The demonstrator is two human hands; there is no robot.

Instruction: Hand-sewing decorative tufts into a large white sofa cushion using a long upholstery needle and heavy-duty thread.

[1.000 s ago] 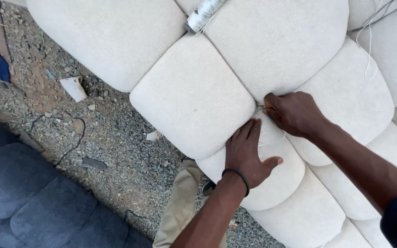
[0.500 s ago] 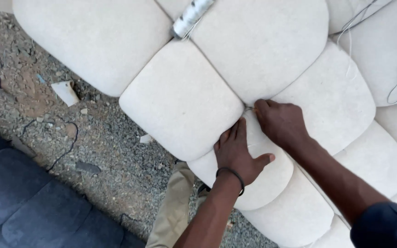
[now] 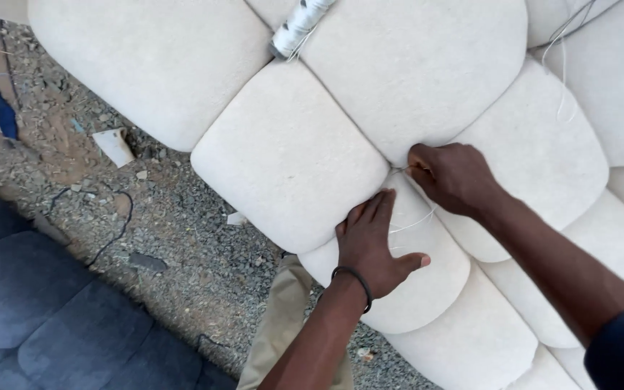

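Many rounded cream cushions [image 3: 290, 155] fill most of the head view; they belong to one big tufted upholstered piece that runs out of the picture at the top and at the right, so its full shape is not visible. Under it lies gravel ground [image 3: 175, 231], and in the lower left corner there is a dark blue cushioned seat [image 3: 30, 318], also cut off by the edge.

The left hand [image 3: 373, 242] lies flat with the fingers together and the thumb out to the side, pressing on a cushion just beside the seam where several cushions meet. The right hand [image 3: 453, 177] is closed at that same seam, the fingertips pushed into the crease; it seems to pinch a thin pale thread [image 3: 413, 224] which runs from there over the cushion near the left hand. Whether a needle is between the fingers I cannot tell, because they cover it.

The cushions look soft and springy, probably light, and they give under the palm, so I judge it is best to press them flat beside the seam. The thread is thin and probably slippery, so a tight pinch close to the seam suits it.

A spool of thread [image 3: 299, 25] rests in a crease at the top, partly cut off. A pale scrap [image 3: 113, 144] lies on the gravel.
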